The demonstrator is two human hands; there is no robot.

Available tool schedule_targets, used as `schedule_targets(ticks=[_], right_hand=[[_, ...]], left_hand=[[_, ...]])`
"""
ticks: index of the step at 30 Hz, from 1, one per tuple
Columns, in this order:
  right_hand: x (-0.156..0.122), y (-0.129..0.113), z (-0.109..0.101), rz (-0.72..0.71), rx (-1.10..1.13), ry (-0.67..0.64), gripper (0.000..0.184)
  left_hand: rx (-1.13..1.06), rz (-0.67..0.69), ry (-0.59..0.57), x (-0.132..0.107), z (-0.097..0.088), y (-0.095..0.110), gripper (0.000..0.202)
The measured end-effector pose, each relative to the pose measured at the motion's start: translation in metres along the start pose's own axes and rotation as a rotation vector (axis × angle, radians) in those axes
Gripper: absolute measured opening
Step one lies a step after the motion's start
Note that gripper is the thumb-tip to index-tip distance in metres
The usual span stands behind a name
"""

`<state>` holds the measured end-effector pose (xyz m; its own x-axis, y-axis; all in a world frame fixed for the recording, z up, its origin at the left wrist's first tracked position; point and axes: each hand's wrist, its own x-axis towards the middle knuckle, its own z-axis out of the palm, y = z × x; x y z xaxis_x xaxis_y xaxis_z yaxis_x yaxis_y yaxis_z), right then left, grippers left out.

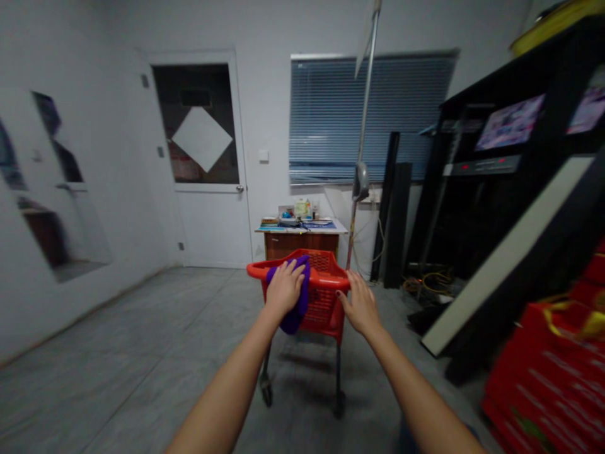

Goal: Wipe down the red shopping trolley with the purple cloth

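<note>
A small red plastic shopping cart on dark legs with wheels stands on the grey floor in front of me. My left hand lies on a purple cloth draped over the cart's near rim, fingers pressed flat onto it. My right hand grips the cart's right rim, thumb hooked over the red edge, fingers curled along the side.
A metal pole rises just behind the cart. A wooden desk with clutter stands by the far wall under a blinded window. A white door is at back left. Black shelving and red crates fill the right.
</note>
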<state>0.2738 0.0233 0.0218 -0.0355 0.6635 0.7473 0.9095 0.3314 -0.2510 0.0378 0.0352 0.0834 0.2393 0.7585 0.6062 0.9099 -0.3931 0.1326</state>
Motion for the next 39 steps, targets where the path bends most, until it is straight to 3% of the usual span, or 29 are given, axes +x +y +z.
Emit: schedule_targets(ticks=[3, 5, 10, 14, 18, 24, 28, 32, 35, 39], right_hand=[[0.0, 0.001, 0.001, -0.009, 0.032, -0.02, 0.067], [0.002, -0.001, 0.004, 0.0, 0.075, -0.001, 0.069], [0.003, -0.012, 0.014, 0.048, 0.175, 0.122, 0.074], [-0.002, -0.027, 0.015, 0.055, 0.186, 0.165, 0.073], [-0.011, -0.045, 0.016, -0.008, 0.159, 0.12, 0.073], [-0.017, -0.059, 0.01, -0.047, 0.123, 0.008, 0.069], [-0.018, -0.06, 0.003, -0.106, 0.115, -0.056, 0.068], [-0.016, -0.065, 0.003, -0.168, 0.13, -0.103, 0.073], [-0.014, -0.071, 0.008, -0.172, 0.151, -0.101, 0.073], [-0.015, -0.071, 0.012, -0.185, 0.165, -0.074, 0.071]], left_hand=[[0.024, -0.144, 0.071, -0.008, -0.001, -0.023, 0.042], [0.025, -0.198, 0.118, -0.014, 0.003, -0.026, 0.042], [0.007, -0.143, 0.152, -0.013, 0.015, -0.007, 0.041], [-0.005, -0.125, 0.123, -0.005, 0.011, -0.014, 0.04], [0.005, -0.145, 0.09, -0.003, 0.004, -0.017, 0.041], [-0.004, 0.032, 0.046, -0.014, 0.004, 0.019, 0.041], [-0.009, 0.029, 0.044, -0.015, 0.001, 0.001, 0.04], [-0.023, -0.118, 0.128, -0.016, 0.003, -0.015, 0.042], [-0.036, -0.12, 0.137, -0.022, 0.006, 0.002, 0.042], [-0.065, 0.05, 0.066, -0.029, 0.005, 0.022, 0.041]])
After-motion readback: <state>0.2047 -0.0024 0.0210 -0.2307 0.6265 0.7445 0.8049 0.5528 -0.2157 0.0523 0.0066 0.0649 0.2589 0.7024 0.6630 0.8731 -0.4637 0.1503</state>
